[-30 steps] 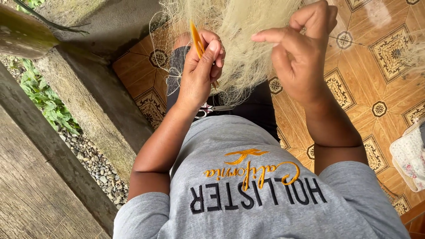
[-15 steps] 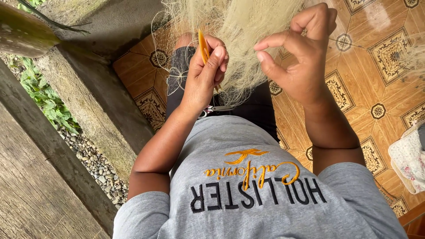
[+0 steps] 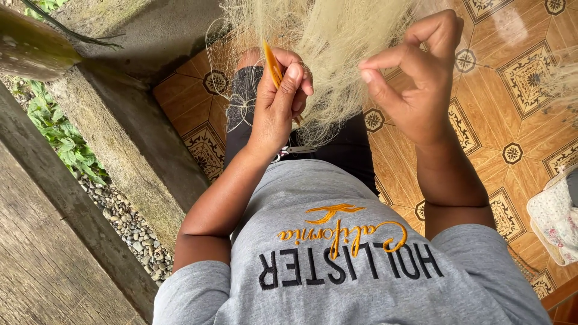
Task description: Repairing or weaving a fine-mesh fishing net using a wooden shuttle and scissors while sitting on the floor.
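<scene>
A single head-worn camera looks steeply down from just above the person's own chest, close in on the grey shirt (image 3: 355,271) and both raised hands, facing out past them to the tiled floor (image 3: 518,114) on the right and a concrete ledge (image 3: 129,135) on the left.

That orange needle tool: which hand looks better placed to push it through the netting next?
Probably the left hand: it already grips the orange needle against the pale net. The right hand only pinches strands.
</scene>
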